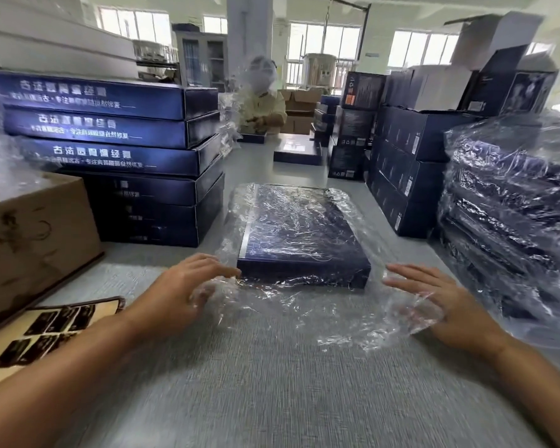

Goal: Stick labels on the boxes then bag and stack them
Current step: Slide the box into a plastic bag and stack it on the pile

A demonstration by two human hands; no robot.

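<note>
Head view: a flat, rectangular dark-blue box point(301, 234) lies mid-table on grey woven-textured cloth point(272, 383), inside a crinkly clear plastic bag point(304, 305). At the box's 8 o'clock, the left hand point(188, 286) touches its near corner with its fingers straight. At 4 o'clock the right hand point(434, 299) rests flat-fingered on loose film. Neither grips. A stack of bagged boxes point(511, 205) sits at 3 o'clock.

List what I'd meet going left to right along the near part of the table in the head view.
label sheet → left hand → bagged navy box → right hand → stack of bagged boxes
</note>
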